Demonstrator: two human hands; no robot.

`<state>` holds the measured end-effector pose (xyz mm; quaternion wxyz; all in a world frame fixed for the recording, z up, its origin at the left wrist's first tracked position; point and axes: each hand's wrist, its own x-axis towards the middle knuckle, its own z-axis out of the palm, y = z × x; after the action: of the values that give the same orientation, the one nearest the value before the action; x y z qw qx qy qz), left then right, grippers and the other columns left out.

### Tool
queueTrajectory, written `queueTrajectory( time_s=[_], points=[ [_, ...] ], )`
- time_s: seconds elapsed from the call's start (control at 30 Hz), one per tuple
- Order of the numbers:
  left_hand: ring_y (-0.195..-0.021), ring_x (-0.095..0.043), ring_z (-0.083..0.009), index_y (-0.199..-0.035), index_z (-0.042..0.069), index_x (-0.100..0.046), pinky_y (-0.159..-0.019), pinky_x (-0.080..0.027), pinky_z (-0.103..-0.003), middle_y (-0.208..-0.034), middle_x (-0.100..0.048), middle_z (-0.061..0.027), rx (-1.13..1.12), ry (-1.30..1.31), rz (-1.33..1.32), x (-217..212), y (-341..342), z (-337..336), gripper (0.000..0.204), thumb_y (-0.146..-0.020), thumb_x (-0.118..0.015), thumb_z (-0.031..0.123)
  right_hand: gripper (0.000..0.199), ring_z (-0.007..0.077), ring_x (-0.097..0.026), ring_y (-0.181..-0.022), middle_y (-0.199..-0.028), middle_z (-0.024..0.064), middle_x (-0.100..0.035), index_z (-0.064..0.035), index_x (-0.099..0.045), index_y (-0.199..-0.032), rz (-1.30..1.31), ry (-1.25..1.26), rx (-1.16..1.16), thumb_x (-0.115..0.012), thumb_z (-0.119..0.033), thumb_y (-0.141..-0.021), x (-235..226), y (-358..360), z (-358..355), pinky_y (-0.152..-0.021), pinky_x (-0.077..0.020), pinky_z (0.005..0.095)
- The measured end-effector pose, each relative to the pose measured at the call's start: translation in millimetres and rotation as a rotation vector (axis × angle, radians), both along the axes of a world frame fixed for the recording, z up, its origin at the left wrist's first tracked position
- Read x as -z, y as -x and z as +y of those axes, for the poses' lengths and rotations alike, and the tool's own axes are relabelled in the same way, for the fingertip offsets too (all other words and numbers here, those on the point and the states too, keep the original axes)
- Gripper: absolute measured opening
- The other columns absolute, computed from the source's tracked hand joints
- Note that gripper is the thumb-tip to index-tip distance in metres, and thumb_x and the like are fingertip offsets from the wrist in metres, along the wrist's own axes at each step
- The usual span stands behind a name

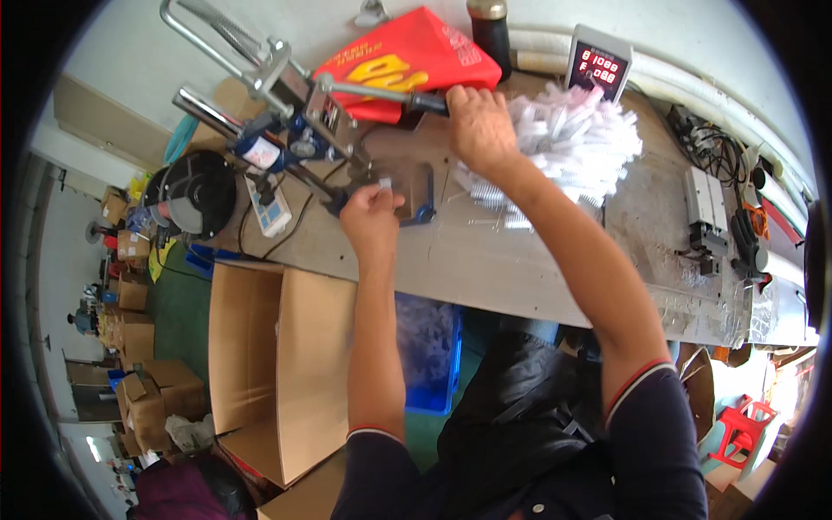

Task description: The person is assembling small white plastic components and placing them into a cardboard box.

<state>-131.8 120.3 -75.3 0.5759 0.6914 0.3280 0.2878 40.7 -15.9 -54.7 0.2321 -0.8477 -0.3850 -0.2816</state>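
A hand-lever press [260, 149] stands on the bench at the upper left, its metal column tilted in this view. My right hand [482, 128] is wrapped round the black grip [428, 104] at the end of the press's lever. Under the press head, by its blue-edged base [420, 195], my left hand [371, 218] pinches a small whitish piece [385, 184]. The fingers partly hide that piece, so its exact kind is unclear. Just right of the press, a heap of white, translucent plastic strips [576, 143] lies beneath my right forearm.
Behind the heap stands a counter with red digits [600, 62]; a red bag [407, 56] and dark bottle [490, 39] are nearby. An open cardboard box [316, 373] and a blue crate [456, 355] of clear pieces sit below the bench edge. Cables [706, 143] lie far right.
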Motion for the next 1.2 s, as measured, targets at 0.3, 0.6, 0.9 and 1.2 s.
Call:
queueTrajectory(
  time_s=[0.3, 0.6, 0.9, 1.2],
  points=[
    [-0.041, -0.045, -0.0066, -0.105, -0.006, -0.067, -0.034, -0.028, -0.024, -0.083, -0.073, -0.0124, 0.004, 0.124, -0.031, 4.4, 10.7, 1.8, 0.015, -0.1, -0.064, 0.007, 0.014, 0.0352, -0.067, -0.1, -0.1, 0.0188, -0.069, -0.0048, -0.054, -0.104, 0.104, 0.172, -0.029, -0.054, -0.011, -0.091, -13.9, 2.6, -4.6, -0.096, -0.0425, 0.0472],
    [-0.041, -0.045, -0.0072, -0.11, -0.006, -0.065, -0.034, -0.028, -0.024, -0.084, -0.073, -0.0129, 0.079, 0.155, -0.066, -8.7, -4.6, -7.1, 0.017, -0.1, -0.063, 0.007, 0.015, 0.0332, -0.068, -0.098, -0.099, 0.0139, -0.069, -0.0067, -0.055, -0.106, -0.06, 0.081, 0.086, -0.052, -0.014, -0.094, 2.0, -13.7, -1.3, -0.097, -0.0443, 0.0492],
    [-0.044, -0.053, -0.0098, -0.096, 0.003, -0.066, -0.038, -0.04, -0.028, -0.074, -0.073, -0.0091, 0.109, -0.188, -0.065, 41.5, 5.9, 23.7, 0.012, -0.101, -0.062, 0.012, 0.036, 0.0342, -0.068, -0.108, -0.109, 0.0165, -0.068, -0.0049, -0.056, -0.116, 0.102, 0.256, -0.044, -0.07, -0.03, -0.094, -38.7, 5.1, -25.6, -0.091, -0.0482, 0.0488],
    [-0.118, -0.062, -0.0301, -0.109, 0.011, -0.071, -0.101, -0.048, -0.046, -0.116, -0.07, -0.0124, -0.189, -0.931, 0.255, 77.4, 101.2, 79.1, 0.025, -0.102, -0.057, 0.03, 0.072, 0.0366, -0.046, -0.142, -0.156, 0.0151, -0.047, -0.0106, -0.044, -0.154, 0.064, 0.182, 0.033, -0.071, -0.018, -0.088, -107.3, -5.9, -71.0, -0.117, -0.038, 0.0503]
  ],
)
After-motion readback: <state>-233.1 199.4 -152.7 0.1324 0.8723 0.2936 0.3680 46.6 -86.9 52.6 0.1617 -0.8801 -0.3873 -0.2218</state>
